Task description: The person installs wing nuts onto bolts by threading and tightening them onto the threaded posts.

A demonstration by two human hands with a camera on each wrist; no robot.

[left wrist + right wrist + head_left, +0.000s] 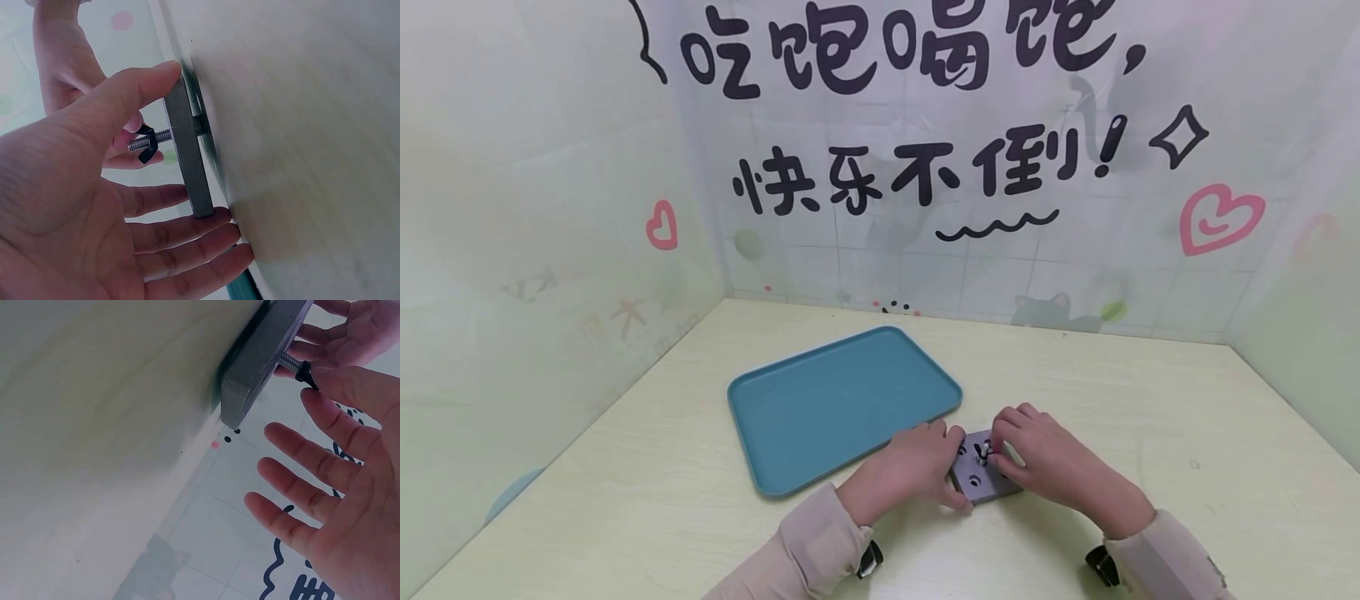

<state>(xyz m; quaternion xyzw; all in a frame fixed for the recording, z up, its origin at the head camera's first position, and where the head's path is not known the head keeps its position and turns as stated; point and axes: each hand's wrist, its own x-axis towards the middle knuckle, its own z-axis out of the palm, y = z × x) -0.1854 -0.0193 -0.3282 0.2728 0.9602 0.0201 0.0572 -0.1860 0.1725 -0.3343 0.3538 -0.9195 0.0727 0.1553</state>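
A grey metal plate [997,490] with several holes is in my left hand [910,468], thumb at its near edge and fingers along its left side. The left wrist view shows the plate [189,159] edge-on, with a threaded bolt [164,135] standing out of its face and a black wing nut [148,144] on the thread. My right hand [1052,462] is over the plate's right part. In the right wrist view, its thumb and index finger pinch the wing nut [305,373], while the other fingers are spread.
A blue tray [850,400] lies on the light wooden table [1112,400], just behind and left of the plate. Printed curtains [910,267] stand along the table's back and both sides.
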